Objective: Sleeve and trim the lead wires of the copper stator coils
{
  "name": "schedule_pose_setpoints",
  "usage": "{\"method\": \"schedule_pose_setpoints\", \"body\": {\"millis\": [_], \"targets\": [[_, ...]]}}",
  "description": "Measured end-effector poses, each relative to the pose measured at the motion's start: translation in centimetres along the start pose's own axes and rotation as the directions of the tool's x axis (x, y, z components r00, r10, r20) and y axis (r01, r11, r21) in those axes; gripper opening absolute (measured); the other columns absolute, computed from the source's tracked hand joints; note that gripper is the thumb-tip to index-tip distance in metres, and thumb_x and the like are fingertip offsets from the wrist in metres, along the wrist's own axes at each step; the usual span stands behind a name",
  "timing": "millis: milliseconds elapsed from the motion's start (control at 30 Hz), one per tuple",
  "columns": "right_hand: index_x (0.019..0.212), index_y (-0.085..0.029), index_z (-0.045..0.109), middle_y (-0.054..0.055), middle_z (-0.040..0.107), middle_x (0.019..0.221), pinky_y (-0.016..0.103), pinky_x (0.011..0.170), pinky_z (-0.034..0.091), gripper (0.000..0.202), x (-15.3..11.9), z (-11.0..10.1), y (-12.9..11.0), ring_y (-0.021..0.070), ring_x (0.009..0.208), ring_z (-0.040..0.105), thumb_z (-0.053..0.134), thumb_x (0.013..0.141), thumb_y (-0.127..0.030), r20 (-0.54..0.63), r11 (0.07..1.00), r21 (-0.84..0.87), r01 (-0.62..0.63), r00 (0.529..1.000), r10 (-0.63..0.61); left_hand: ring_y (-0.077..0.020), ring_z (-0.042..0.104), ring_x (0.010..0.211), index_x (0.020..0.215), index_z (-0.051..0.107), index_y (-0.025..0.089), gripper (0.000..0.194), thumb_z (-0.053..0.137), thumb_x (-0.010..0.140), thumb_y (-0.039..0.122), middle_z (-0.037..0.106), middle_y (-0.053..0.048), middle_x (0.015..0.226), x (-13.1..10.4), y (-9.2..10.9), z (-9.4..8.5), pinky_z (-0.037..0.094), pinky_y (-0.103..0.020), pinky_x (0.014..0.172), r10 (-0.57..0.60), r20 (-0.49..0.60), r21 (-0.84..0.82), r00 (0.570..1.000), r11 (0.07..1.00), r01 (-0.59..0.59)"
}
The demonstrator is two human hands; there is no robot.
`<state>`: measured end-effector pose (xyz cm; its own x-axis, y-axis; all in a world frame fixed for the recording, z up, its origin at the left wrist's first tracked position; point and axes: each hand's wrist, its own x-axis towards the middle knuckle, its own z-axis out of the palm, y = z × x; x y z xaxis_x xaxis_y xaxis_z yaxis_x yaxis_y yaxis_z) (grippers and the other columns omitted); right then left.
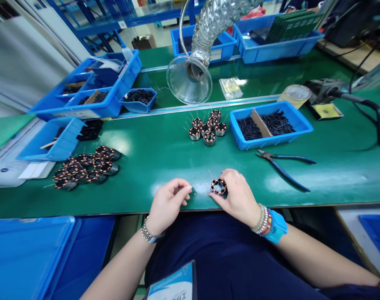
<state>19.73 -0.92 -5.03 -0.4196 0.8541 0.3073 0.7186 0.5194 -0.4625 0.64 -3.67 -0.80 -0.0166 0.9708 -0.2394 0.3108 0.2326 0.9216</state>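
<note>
My right hand (pixel 239 196) grips a small copper-wound motor stator (pixel 218 187) between thumb and fingers, low over the green table near its front edge. A thin wire end sticks up from its far left side. To its left, apart from the stator, is my left hand (pixel 171 202), thumb and forefinger pinched together; whatever they hold, if anything, is too small to make out. Beyond my hands stands a cluster of several stators (pixel 205 129) with wire ends sticking out. Many more wound stators (pixel 83 167) are grouped at the left.
Pliers (pixel 280 164) with blue handles lie on the right. Behind them a divided blue bin (pixel 276 139) holds black pieces. A clear fume-extraction hood (pixel 190 85) hangs over the back. Other blue bins (pixel 57 143) stand left, and a tape roll (pixel 294 96) sits back right.
</note>
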Motion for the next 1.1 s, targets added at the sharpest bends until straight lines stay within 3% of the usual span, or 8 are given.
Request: {"method": "schedule_pose_setpoints", "body": {"millis": [133,233,300,400,500,633,900,1100], "targets": [[0.08,-0.016,0.046,0.01,0.051,0.079,0.038,0.065,0.038,0.039,-0.2,0.2,-0.6,0.0251,0.079,0.046,0.052,0.072,-0.054,-0.023,0.995,-0.093,-0.034,0.999,0.032,-0.0076,0.052,0.05,0.08,0.049,0.014,0.017,0.053,0.078,0.03,0.058,0.0,0.067,-1.0,-0.3,1.0,0.044,-0.019,0.046,-0.159,0.073,-0.256,0.985,0.951,0.173],[0.084,-0.014,0.048,0.01,0.051,0.079,0.038,0.065,0.039,0.046,-0.6,-0.5,-0.8,0.0245,0.078,0.046,0.051,0.07,-0.058,0.023,0.995,-0.094,-0.023,0.999,0.026,-0.0089,0.055,0.052,0.092,0.048,0.014,0.022,0.055,0.076,0.028,0.059,0.0,0.067,-1.6,-0.6,2.5,0.047,-0.021,0.049,-0.194,0.225,-0.242,0.955,0.938,0.247],[0.094,-0.013,0.048,0.011,0.052,0.087,0.038,0.07,0.041,0.049,-0.9,-1.8,0.2,0.0237,0.083,0.047,0.053,0.07,-0.056,0.043,0.998,-0.053,0.018,0.999,-0.016,-0.0091,0.056,0.052,0.095,0.049,0.013,0.024,0.056,0.075,0.026,0.059,0.001,0.063,-1.5,-0.7,3.1,0.047,-0.022,0.053,-0.177,0.224,-0.193,0.958,0.956,0.221],[0.108,-0.014,0.045,0.013,0.052,0.102,0.041,0.083,0.039,0.05,-1.3,-4.8,4.1,0.0257,0.098,0.046,0.054,0.073,-0.048,-0.063,0.989,-0.147,0.017,0.998,-0.027,-0.0091,0.056,0.051,0.084,0.054,0.012,0.016,0.056,0.075,0.025,0.06,0.0,0.06,-0.6,-0.7,3.2,0.047,-0.022,0.053,-0.176,0.168,-0.186,0.97,0.961,0.206],[0.11,-0.009,0.047,0.02,0.05,0.105,0.046,0.087,0.036,0.056,-1.8,-7.8,9.7,0.0327,0.106,0.043,0.054,0.072,-0.05,-0.193,0.913,-0.386,-0.134,0.979,0.063,-0.0081,0.055,0.048,0.073,0.056,0.012,0.011,0.056,0.074,0.023,0.06,-0.001,0.057,0.3,-0.6,2.9,0.046,-0.021,0.05,-0.199,0.158,-0.251,0.967,0.939,0.234],[0.118,-0.011,0.043,0.023,0.046,0.113,0.05,0.08,0.037,0.063,-3.0,-9.2,14.1,0.0397,0.11,0.04,0.049,0.073,-0.056,-0.092,0.851,-0.489,-0.189,0.982,0.165,-0.0071,0.056,0.05,0.071,0.056,0.011,0.01,0.059,0.073,0.021,0.061,-0.001,0.06,0.7,-0.7,2.5,0.047,-0.019,0.051,-0.216,0.168,-0.359,0.962,0.895,0.264],[0.113,-0.013,0.049,0.019,0.053,0.09,0.047,0.067,0.038,0.042,-2.9,-7.8,12.0,0.0326,0.083,0.05,0.039,0.083,-0.04,-0.075,0.773,-0.623,-0.121,0.993,0.095,-0.0082,0.059,0.054,0.08,0.055,0.011,0.015,0.064,0.069,0.017,0.063,-0.002,0.067,-0.1,-0.8,3.2,0.05,-0.02,0.052,-0.284,0.246,-0.512,0.927,0.774,0.373],[0.119,-0.017,0.043,0.01,0.053,0.09,0.036,0.069,0.045,0.043,-2.8,-7.7,8.6,0.0225,0.079,0.053,0.043,0.082,-0.041,-0.016,0.963,-0.27,-0.022,1.0,0.019,-0.0074,0.057,0.049,0.074,0.058,0.012,0.013,0.064,0.07,0.022,0.061,0.0,0.057,0.2,-0.7,3.6,0.048,-0.02,0.052,-0.276,0.173,-0.496,0.946,0.805,0.325]]}}
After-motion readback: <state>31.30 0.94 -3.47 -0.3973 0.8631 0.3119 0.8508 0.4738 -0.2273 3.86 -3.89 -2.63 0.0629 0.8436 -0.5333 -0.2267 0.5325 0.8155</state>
